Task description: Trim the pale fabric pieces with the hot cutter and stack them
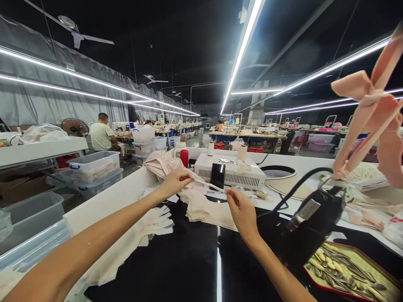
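A narrow pale fabric strip [210, 185] is stretched between my two hands above the table. My left hand [176, 183] pinches one end between thumb and fingers. The other end is gripped in the fingertips of my right hand [242, 209], a little lower and nearer to me. Under the strip lies a layered stack of pale cut fabric pieces [204, 208]. More pale pieces [143, 230] fan out on the left of the glossy black work surface [179, 260]. A dark phone [218, 176] stands upright just behind the strip.
Behind the phone are a white vented box [231, 170], a thread cone [242, 153] and a red container [184, 158]. At right stands a black machine [317, 226] tied with peach fabric [374, 98]. A seed tray [349, 272] is near right. A person [102, 134] sits far left beyond plastic bins [94, 165].
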Motion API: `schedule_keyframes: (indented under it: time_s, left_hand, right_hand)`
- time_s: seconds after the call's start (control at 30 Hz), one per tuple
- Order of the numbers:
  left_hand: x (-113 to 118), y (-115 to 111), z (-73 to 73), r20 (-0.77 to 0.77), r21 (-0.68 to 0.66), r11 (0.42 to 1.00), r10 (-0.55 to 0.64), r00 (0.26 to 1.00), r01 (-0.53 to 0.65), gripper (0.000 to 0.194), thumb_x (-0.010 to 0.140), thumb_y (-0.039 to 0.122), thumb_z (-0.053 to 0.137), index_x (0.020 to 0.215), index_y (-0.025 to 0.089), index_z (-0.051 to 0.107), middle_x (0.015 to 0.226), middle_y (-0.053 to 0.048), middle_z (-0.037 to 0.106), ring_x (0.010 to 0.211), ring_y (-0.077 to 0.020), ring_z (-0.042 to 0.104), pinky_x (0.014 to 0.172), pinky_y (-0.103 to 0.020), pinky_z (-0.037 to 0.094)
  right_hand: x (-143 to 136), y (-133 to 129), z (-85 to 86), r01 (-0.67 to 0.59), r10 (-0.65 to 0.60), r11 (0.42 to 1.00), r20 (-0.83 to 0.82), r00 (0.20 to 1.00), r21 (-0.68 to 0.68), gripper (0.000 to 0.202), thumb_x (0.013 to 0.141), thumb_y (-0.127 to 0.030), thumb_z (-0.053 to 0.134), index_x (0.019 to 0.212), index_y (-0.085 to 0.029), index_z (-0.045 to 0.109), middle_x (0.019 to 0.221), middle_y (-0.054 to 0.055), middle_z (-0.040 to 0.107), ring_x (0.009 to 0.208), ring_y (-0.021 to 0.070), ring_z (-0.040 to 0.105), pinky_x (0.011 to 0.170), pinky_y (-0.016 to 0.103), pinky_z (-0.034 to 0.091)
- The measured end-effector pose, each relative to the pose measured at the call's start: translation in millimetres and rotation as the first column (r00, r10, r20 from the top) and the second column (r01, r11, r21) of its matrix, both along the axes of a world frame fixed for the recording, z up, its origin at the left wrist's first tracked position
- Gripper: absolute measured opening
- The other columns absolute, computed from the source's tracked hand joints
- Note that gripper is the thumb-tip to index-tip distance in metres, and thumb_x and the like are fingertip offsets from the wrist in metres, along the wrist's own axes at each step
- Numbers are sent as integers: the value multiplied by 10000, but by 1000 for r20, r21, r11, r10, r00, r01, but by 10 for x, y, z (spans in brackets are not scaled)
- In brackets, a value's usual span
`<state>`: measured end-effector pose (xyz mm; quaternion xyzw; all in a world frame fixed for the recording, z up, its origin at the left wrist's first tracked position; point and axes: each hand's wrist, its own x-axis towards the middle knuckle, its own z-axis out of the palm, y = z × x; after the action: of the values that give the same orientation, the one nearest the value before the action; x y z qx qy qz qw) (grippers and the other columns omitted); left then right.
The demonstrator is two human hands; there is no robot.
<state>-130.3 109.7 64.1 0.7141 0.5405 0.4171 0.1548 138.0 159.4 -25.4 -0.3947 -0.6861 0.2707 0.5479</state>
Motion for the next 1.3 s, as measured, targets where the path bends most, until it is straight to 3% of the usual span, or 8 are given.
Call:
schedule_keyframes:
  time_s: [0.2, 0.33, 0.53, 0.7, 0.83, 0.93, 1.07, 1.3]
  left_hand:
    - [46, 11, -552, -174, 3, 997, -73, 982, 75, 170, 909, 147, 639, 916, 197, 802, 969, -19, 798, 914, -197, 719, 864, -270, 510]
    - [30, -39, -735, -256, -22, 994, -106, 961, 104, 225, 922, 115, 636, 1011, 217, 816, 1091, -23, 815, 1019, -207, 739, 951, -281, 520]
    - [15, -108, -781, -329, -58, 993, -114, 937, 101, 355, 921, 73, 572, 1121, 225, 823, 1228, -31, 811, 1163, -225, 742, 1067, -319, 527]
    - [20, -168, -647, -323, -46, 999, -42, 945, 29, 505, 904, 34, 466, 1216, 218, 819, 1303, -24, 795, 1247, -222, 724, 1133, -318, 514]
    - [104, -81, -517, -297, -7, 998, 57, 953, -62, 491, 972, 91, 441, 1321, 191, 772, 1386, -51, 754, 1317, -239, 685, 1181, -344, 490]
    - [226, 49, -510, -302, 0, 997, 73, 950, -76, 399, 1084, 201, 451, 1369, 204, 729, 1429, -76, 722, 1353, -245, 655, 1199, -387, 483]
    - [394, 217, -659, -369, -25, 999, 30, 929, -42, 329, 1094, 344, 631, 1382, 189, 669, 1464, -125, 652, 1355, -296, 626, 1174, -556, 495]
    - [480, 279, -1034, -506, -112, 991, 9, 863, -75, 419, 1049, 370, 709, 1421, 193, 632, 1540, -135, 564, 1380, -339, 581, 1147, -600, 505]
  right_hand:
    - [174, 126, -357, -20, -15, 992, 275, 961, 125, 235, 1048, -404, 666, 1037, -178, 726, 1102, 56, 760, 1076, 228, 724, 1033, 485, 570]
    - [210, 101, -506, -56, -15, 988, 442, 897, 147, 152, 1056, -311, 661, 1038, -173, 723, 1114, 52, 758, 1081, 218, 727, 1014, 462, 590]
    - [206, 62, -509, -25, -97, 983, 632, 769, 181, 107, 1038, -248, 688, 1091, -169, 737, 1137, 52, 767, 1076, 220, 734, 1027, 476, 590]
    - [185, -89, -509, 41, -184, 975, 690, 700, 218, 142, 1046, -178, 640, 1148, -170, 737, 1155, 63, 759, 1060, 220, 723, 1006, 457, 583]
    - [118, -210, -458, 49, -211, 968, 695, 687, 245, 340, 1003, -36, 553, 1257, -176, 731, 1225, 88, 760, 1133, 247, 707, 1039, 439, 551]
    - [49, -243, -420, 45, -227, 962, 693, 684, 270, 419, 1005, -28, 499, 1314, -202, 722, 1313, 100, 746, 1211, 255, 687, 1071, 405, 526]
    - [5, -212, -444, 39, -247, 954, 705, 665, 298, 360, 1034, -97, 580, 1368, -198, 670, 1402, 96, 699, 1291, 258, 658, 1104, 457, 534]
    - [44, -176, -553, 33, -242, 961, 771, 589, 276, 253, 1046, -297, 682, 1278, -198, 700, 1322, 96, 717, 1182, 251, 707, 1039, 490, 596]
